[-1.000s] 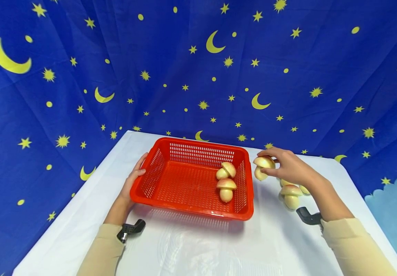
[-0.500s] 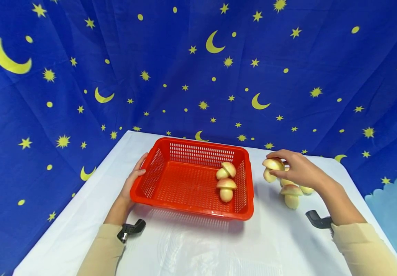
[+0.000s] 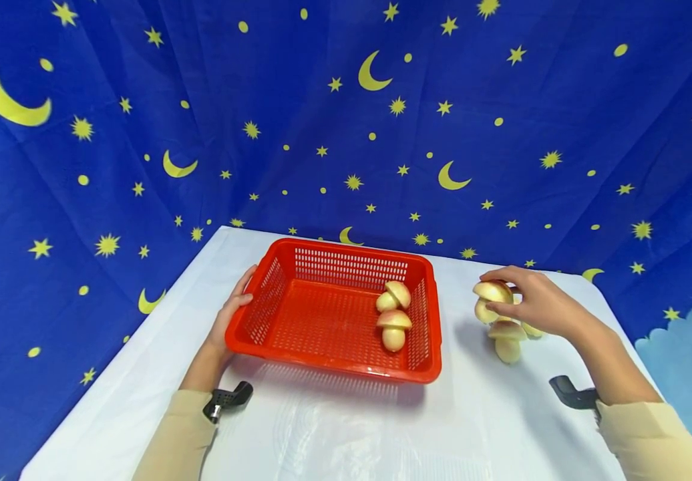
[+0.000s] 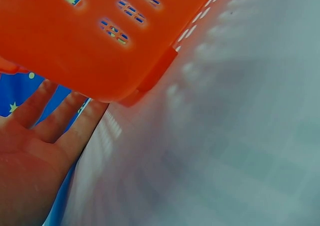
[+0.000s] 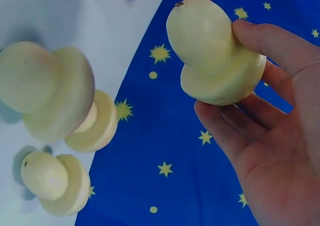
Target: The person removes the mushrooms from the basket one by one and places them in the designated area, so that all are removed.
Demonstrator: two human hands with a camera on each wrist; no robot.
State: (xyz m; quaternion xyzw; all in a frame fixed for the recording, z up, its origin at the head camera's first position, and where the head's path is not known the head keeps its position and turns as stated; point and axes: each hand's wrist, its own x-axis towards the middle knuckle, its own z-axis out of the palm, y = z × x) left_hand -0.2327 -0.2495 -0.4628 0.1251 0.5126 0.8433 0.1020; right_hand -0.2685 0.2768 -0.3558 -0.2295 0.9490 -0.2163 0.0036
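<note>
My right hand (image 3: 532,300) pinches a toy mushroom (image 3: 493,292) by its cap, above the right part of the table. In the right wrist view this mushroom (image 5: 215,50) is between the thumb and fingers, its pale rounded stem free. Just below it in the head view stands another mushroom (image 3: 507,339); more show partly behind the hand. Several mushrooms, one of them large in view (image 5: 45,90), lie at left in the right wrist view. At the red basket's (image 3: 334,367) left side, my left hand (image 3: 228,314) rests against the wall, fingers extended.
Inside the basket, near its right wall, lie two mushrooms, an upper one (image 3: 394,296) and a lower one (image 3: 394,330). A white cloth covers the table (image 3: 346,427). Behind it hangs a blue curtain (image 3: 298,100) with yellow moons and stars.
My right hand has moved right with the mushroom, away from the basket and over the other mushrooms. The left hand and basket keep their place.
</note>
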